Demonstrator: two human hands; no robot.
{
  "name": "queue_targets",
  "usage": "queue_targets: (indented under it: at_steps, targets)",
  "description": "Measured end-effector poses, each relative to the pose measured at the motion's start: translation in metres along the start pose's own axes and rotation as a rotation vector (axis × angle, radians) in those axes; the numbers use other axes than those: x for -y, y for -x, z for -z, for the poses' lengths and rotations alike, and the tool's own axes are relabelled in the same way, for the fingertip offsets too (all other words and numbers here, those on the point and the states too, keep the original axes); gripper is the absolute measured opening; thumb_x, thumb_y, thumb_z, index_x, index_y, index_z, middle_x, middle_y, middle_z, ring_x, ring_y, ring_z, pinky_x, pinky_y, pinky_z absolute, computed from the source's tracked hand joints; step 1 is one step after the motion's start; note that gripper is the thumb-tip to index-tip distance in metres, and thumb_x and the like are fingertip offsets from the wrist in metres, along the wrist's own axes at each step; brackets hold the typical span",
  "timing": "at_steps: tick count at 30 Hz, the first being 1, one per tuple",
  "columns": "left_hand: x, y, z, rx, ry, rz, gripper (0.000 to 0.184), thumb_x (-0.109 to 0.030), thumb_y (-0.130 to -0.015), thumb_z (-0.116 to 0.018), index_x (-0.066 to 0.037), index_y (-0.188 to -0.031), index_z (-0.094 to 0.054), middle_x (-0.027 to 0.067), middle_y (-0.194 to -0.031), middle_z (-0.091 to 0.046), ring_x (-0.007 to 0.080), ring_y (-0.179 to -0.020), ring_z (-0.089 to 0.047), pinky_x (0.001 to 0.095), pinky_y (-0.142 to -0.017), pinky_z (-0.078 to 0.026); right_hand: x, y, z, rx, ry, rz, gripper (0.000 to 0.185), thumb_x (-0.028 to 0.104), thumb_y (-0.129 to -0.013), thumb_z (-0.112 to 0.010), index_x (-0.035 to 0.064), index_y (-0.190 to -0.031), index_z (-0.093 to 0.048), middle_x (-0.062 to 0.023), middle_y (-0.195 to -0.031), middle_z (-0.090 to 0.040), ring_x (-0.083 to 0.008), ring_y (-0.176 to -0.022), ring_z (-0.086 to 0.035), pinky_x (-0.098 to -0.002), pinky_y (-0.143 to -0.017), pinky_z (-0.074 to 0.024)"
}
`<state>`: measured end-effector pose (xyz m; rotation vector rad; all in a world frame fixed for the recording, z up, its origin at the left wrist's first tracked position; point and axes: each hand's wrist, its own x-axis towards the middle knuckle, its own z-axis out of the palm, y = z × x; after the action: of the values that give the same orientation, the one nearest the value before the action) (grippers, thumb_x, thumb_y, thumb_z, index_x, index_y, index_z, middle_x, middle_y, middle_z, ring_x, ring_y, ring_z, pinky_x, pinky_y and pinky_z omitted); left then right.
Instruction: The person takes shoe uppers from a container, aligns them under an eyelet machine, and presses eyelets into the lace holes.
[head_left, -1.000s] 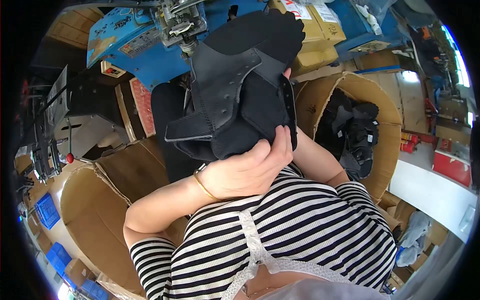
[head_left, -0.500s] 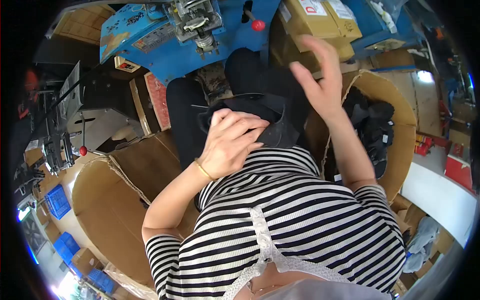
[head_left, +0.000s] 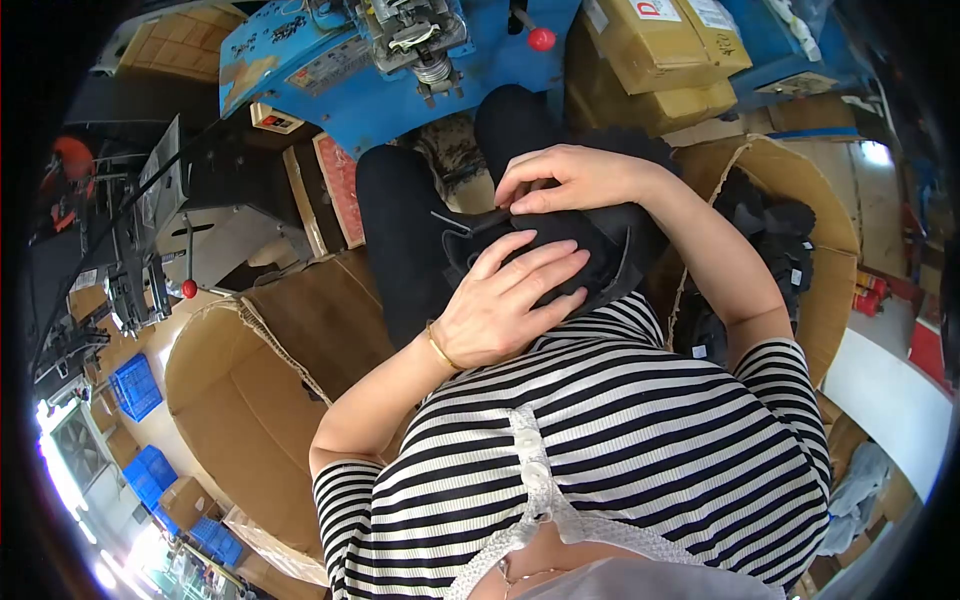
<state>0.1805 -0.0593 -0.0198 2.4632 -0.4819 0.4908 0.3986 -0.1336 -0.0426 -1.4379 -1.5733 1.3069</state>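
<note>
A black fabric item shaped like a cap rests on my lap, against the striped shirt; its exact kind is hard to make out. My left hand lies over its near side with fingers spread and bent around it, the thumb hidden. At its far edge, my right hand is closed, with thumb and fingers pinched together on the fabric. A thin pale stick-like piece juts out to the left of the item. What lies under both palms is hidden.
A blue machine with a red-knobbed lever stands ahead. Cardboard boxes are stacked beside it. To my right, a large carton contains black items with white labels. Another open carton is at my left.
My right hand has come down from the raised position at the right and closed on the item's far edge. My left hand has spread its fingers over the item. The view has shifted slightly.
</note>
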Motion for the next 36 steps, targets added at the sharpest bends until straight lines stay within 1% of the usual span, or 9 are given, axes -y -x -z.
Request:
queue_targets:
  at_steps: [7, 16, 18, 21, 24, 27, 29, 34, 36]
  targets:
    - [0.005, 0.003, -0.005, -0.045, 0.097, -0.017, 0.036, -0.010, -0.064, -0.071, -0.005, -0.100, -0.071, 0.0092, -0.104, -0.063, 0.0240, -0.100, -0.060, 0.0397, -0.092, -0.047, -0.018, -0.010, -0.027, -0.443, 0.397, 0.053, 0.033, 0.029, -0.095, -0.055, 0.0001, -0.080, -0.062, -0.0173, -0.069, -0.059, -0.0374, -0.068, -0.057, -0.0424, -0.063, -0.0455]
    - [0.011, 0.013, -0.014, -0.104, 0.202, 0.098, 0.042, -0.014, -0.058, -0.078, -0.002, -0.097, -0.071, 0.0108, -0.100, -0.065, 0.0264, -0.096, -0.061, 0.0394, -0.084, -0.045, -0.020, -0.007, -0.026, -0.402, 0.255, -0.011, 0.028, 0.025, -0.095, -0.055, 0.0004, -0.087, -0.066, -0.0127, -0.075, -0.065, -0.0279, -0.069, -0.063, -0.0367, -0.066, -0.0488]
    - [0.012, 0.016, -0.016, -0.130, 0.199, 0.106, 0.042, -0.014, -0.058, -0.078, 0.000, -0.096, -0.070, 0.0113, -0.100, -0.065, 0.0266, -0.097, -0.061, 0.0398, -0.085, -0.045, -0.008, 0.011, -0.020, -0.598, -0.129, -0.096, 0.026, 0.025, -0.094, -0.056, 0.0008, -0.088, -0.065, -0.0111, -0.074, -0.066, -0.0217, -0.072, -0.067, -0.0317, -0.067, -0.0506]
    - [0.014, 0.017, -0.017, -0.146, 0.204, 0.126, 0.040, -0.013, -0.059, -0.078, 0.001, -0.095, -0.069, 0.0115, -0.102, -0.065, 0.0271, -0.098, -0.061, 0.0404, -0.085, -0.045, 0.010, 0.047, -0.009, -1.154, 0.248, 0.032, 0.020, 0.018, -0.087, -0.068, 0.0014, -0.097, -0.063, -0.0079, -0.085, -0.062, -0.0151, -0.075, -0.062, -0.0272, -0.069, -0.0495]
    - [0.017, 0.016, -0.014, -0.192, 0.225, 0.147, 0.037, -0.012, -0.061, -0.077, 0.001, -0.094, -0.069, 0.0112, -0.105, -0.065, 0.0273, -0.099, -0.060, 0.0409, -0.086, -0.044, -0.016, 0.092, -0.010, -1.260, 0.419, -0.504, 0.038, 0.035, -0.088, -0.067, 0.0012, -0.105, -0.063, -0.0104, -0.088, -0.064, -0.0163, -0.075, -0.062, -0.0273, -0.068, -0.0496]
    - [0.024, 0.013, -0.009, -0.171, 0.277, 0.203, 0.037, -0.012, -0.064, -0.076, 0.002, -0.097, -0.069, 0.0113, -0.107, -0.064, 0.0278, -0.101, -0.058, 0.0410, -0.090, -0.042, -0.036, 0.117, -0.024, -0.693, -0.463, -0.770, 0.069, 0.060, -0.094, -0.046, 0.0019, -0.128, -0.056, -0.0097, -0.109, -0.067, -0.0188, -0.090, -0.065, -0.0279, -0.076, -0.0492]
    - [0.027, 0.010, -0.004, -0.169, 0.324, 0.259, 0.038, -0.014, -0.066, -0.076, 0.003, -0.099, -0.069, 0.0116, -0.107, -0.064, 0.0282, -0.103, -0.057, 0.0403, -0.093, -0.040, -0.020, 0.100, -0.067, -0.823, -1.320, -0.477, 0.073, 0.057, -0.092, -0.052, 0.0010, -0.139, -0.042, -0.0126, -0.142, -0.046, -0.0231, -0.132, -0.042, -0.0412, -0.111, -0.0319]
    - [0.035, 0.018, 0.006, -0.534, 0.795, 0.761, 0.024, -0.006, -0.085, -0.067, 0.007, -0.105, -0.064, 0.0111, -0.115, -0.058, 0.0200, -0.107, -0.052, 0.0302, -0.096, -0.040, -0.039, 0.061, -0.085, -0.508, -1.706, 0.282, 0.039, 0.018, -0.090, -0.054, -0.0100, -0.117, -0.055, -0.0216, -0.118, -0.061, -0.0306, -0.109, -0.061, -0.0424, -0.097, -0.0477]
    - [0.040, 0.019, 0.014, -0.556, 0.804, 0.767, 0.029, -0.007, -0.085, -0.067, 0.006, -0.110, -0.062, 0.0104, -0.114, -0.057, 0.0190, -0.109, -0.051, 0.0302, -0.097, -0.039, -0.020, 0.048, -0.072, -0.609, -1.773, 0.133, 0.025, 0.011, -0.087, -0.052, -0.0090, -0.100, -0.060, -0.0188, -0.103, -0.065, -0.0291, -0.097, -0.065, -0.0405, -0.089, -0.0513]
